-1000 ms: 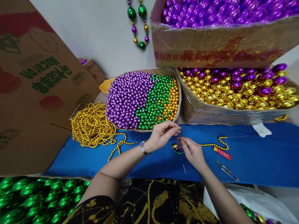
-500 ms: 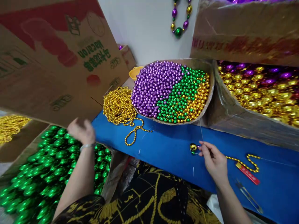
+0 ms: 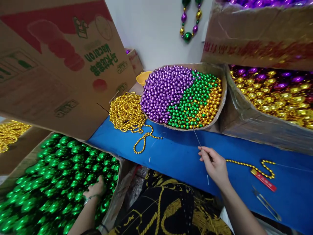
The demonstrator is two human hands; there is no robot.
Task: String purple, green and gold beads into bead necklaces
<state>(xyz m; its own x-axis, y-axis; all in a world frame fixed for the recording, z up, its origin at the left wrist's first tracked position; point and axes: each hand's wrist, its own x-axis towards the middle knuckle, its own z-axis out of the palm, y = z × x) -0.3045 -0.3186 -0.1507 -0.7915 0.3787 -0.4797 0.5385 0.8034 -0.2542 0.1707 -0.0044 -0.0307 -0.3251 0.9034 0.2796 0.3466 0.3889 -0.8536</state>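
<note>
My left hand (image 3: 95,189) reaches down among large shiny green beads (image 3: 61,176) in a cardboard box at the lower left. Its fingers are spread, partly sunk between the beads. Over the blue table (image 3: 176,156), thumb and fingers of my right hand (image 3: 215,164) pinch a long thin needle (image 3: 197,138) that points up toward the bead tray. A string of small gold beads (image 3: 244,163) lies just right of that hand, with a clear thread trailing off to the right. The beads seen earlier near my right fingertips are hidden now.
A tray (image 3: 223,98) of small purple, green and gold beads sits ahead. Beside it lies a pile of gold bead strands (image 3: 127,112). Boxes of large beads flank the table. Tweezers (image 3: 266,203) and a red-labelled item (image 3: 264,180) lie at right. A bead necklace (image 3: 187,36) hangs on the wall.
My left hand has dropped from beside the cardboard flap into the green beads. My right hand has shifted left with the needle, which now tilts more to the left.
</note>
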